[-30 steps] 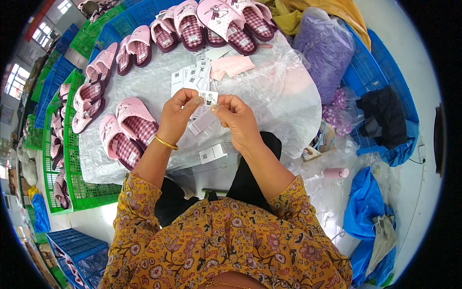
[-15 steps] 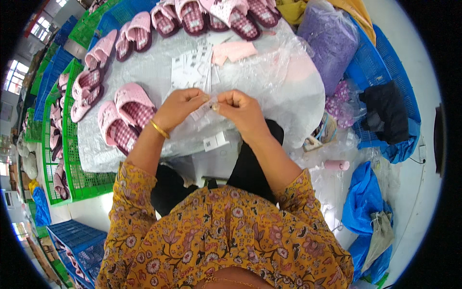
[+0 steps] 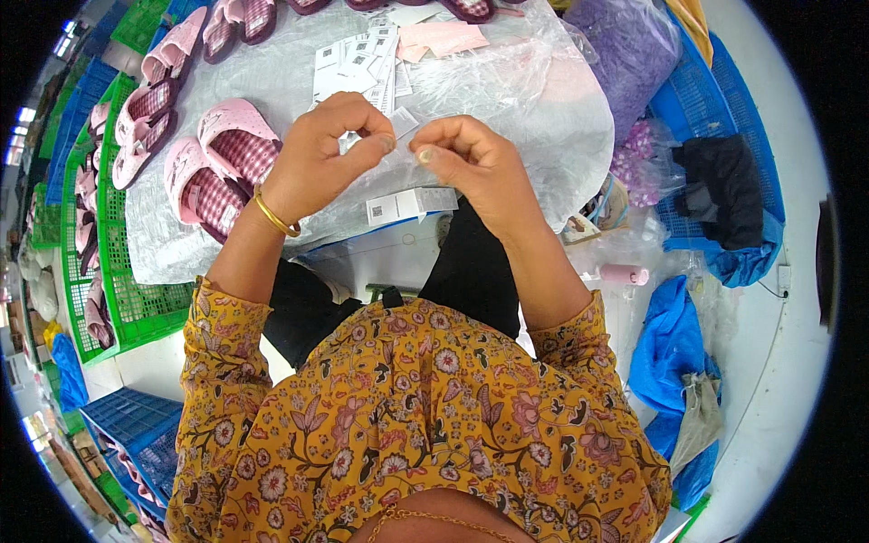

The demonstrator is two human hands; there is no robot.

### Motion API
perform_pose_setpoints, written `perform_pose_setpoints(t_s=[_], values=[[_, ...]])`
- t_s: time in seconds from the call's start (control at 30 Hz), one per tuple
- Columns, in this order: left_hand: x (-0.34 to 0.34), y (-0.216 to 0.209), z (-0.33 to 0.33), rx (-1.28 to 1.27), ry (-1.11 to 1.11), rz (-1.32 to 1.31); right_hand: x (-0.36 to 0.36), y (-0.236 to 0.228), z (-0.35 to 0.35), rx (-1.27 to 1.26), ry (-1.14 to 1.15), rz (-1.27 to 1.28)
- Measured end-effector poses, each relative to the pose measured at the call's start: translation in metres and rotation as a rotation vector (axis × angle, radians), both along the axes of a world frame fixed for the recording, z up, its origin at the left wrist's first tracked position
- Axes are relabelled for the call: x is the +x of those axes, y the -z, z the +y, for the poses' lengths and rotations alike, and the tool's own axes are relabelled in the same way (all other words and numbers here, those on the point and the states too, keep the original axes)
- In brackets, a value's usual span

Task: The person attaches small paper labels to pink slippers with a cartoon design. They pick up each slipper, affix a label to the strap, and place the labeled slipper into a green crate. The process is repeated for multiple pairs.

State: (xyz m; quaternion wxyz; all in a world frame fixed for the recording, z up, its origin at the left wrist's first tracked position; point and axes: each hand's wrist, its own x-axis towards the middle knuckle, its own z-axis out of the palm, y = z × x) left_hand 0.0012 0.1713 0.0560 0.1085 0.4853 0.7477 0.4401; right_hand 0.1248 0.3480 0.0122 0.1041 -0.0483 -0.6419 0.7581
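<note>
The left hand (image 3: pixel 337 143) and right hand (image 3: pixel 475 167) part slightly over a plastic-covered table (image 3: pixel 543 140); the small printed card bridging them a second ago no longer shows, suggesting the shared pinch is over. The left thumb and forefinger curl nearly tip to tip beside a white slip (image 3: pixel 404 119) in the gap; whether they grip it cannot be told. The right thumb presses its bent forefinger, any contents hidden. Pink slippers (image 3: pixel 222 154) rest at nine o'clock, loose cards (image 3: pixel 358 72) near twelve, a folded card (image 3: pixel 412 206) at six. Square codes show; the fine print is unreadable.
</note>
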Motion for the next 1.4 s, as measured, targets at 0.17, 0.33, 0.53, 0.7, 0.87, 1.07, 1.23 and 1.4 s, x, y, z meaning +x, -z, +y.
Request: perform_pose_setpoints(t_s=[0.17,0.33,0.53,0.7,0.87,1.07,1.23,1.4], values=[[0.008,0.002,-0.015,0.105,-0.022,0.037,-0.007,-0.011,-0.021,0.046,-0.074,-0.057],[0.012,0.004,-0.056,0.09,-0.085,0.196,-0.003,-0.016,-0.036,0.323,-0.096,-0.179],[-0.03,0.017,-0.148,-0.015,-0.467,0.628,-0.019,-0.026,-0.069,0.282,-0.262,0.1],[-0.058,0.017,-0.171,-0.142,-0.497,0.702,-0.073,-0.032,-0.117,0.133,-0.27,0.093],[-0.077,0.039,-0.17,-0.212,-0.545,0.669,-0.138,0.01,-0.159,-0.039,-0.279,-0.074],[-0.08,0.043,-0.176,-0.222,-0.537,0.595,-0.152,0.032,-0.17,0.376,-0.187,-0.098],[-0.088,0.059,-0.187,-0.105,-0.468,0.438,-0.154,0.037,-0.171,0.407,-0.276,-0.111],[-0.091,0.071,-0.191,-0.009,-0.439,0.29,-0.156,0.035,-0.174,0.454,-0.281,-0.133]])
